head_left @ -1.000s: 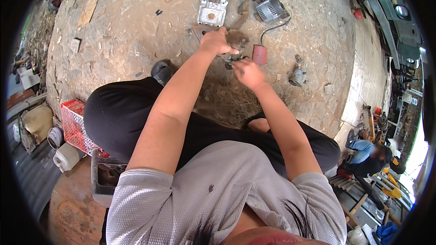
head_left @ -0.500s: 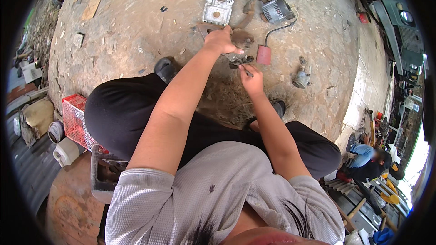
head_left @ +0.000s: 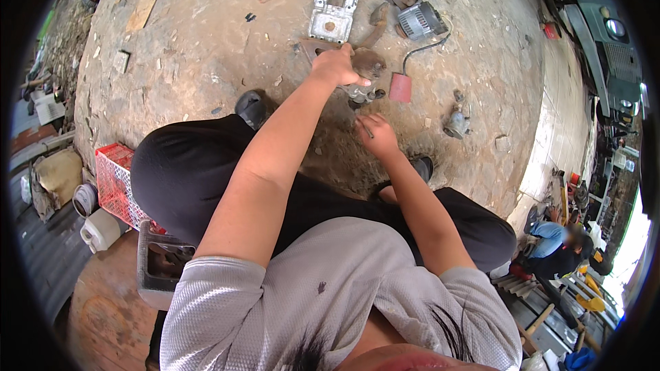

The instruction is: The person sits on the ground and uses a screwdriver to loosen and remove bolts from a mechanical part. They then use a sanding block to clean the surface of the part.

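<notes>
Right hand [head_left: 377, 134] drawn back — slim tool pinched, red crate [head_left: 117, 182] beside.

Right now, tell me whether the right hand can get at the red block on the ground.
Probably yes. The right hand holds a thin tool just below the red block, with only bare dirt between. The left hand, gripping the metal part, sits to the side.

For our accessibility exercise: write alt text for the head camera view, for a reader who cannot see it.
Seen from above, a seated person steadies a small metal part on dirt ground with the left hand, while the right hand holds a thin tool beside it. A flat metal housing, a ribbed motor part and a red crate lie around.
</notes>
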